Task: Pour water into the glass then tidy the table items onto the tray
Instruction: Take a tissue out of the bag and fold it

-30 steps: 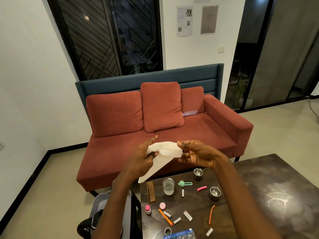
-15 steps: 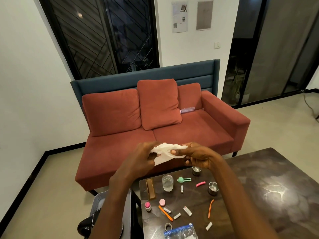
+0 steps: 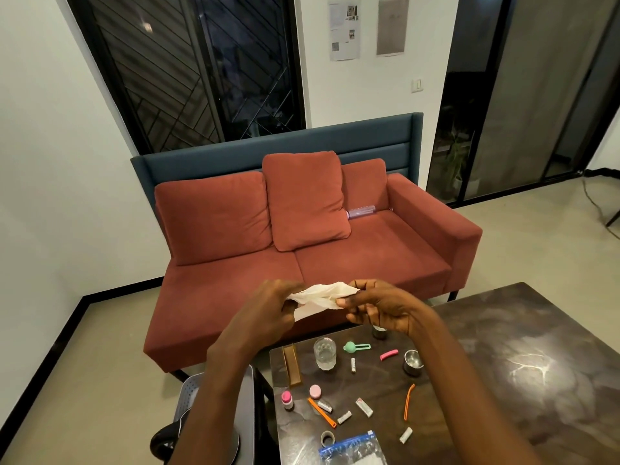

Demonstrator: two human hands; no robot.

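Note:
My left hand (image 3: 268, 315) and my right hand (image 3: 380, 305) both grip a crumpled white tissue (image 3: 320, 297), held in the air above the table's far left edge. Below them a clear glass (image 3: 324, 353) with some water stands on the dark marble table (image 3: 523, 357). Scattered around it lie a green clip (image 3: 355, 347), a pink clip (image 3: 389, 355), two small metal cups (image 3: 412, 362), orange sticks (image 3: 408, 401), small white wrapped pieces (image 3: 364, 407), pink-capped bottles (image 3: 287, 399) and a brown comb-like box (image 3: 292, 364). No tray or water bottle is in view.
A zip bag with a blue seal (image 3: 352, 449) and a tape roll (image 3: 327, 438) lie at the table's near edge. A grey chair (image 3: 241, 414) stands left of the table. A red sofa (image 3: 302, 250) with a clear purple bottle (image 3: 360, 212) is behind.
The tissue hung open from my left hand a second ago; now both hands have bunched it into a flatter wad. The view has tilted slightly downward.

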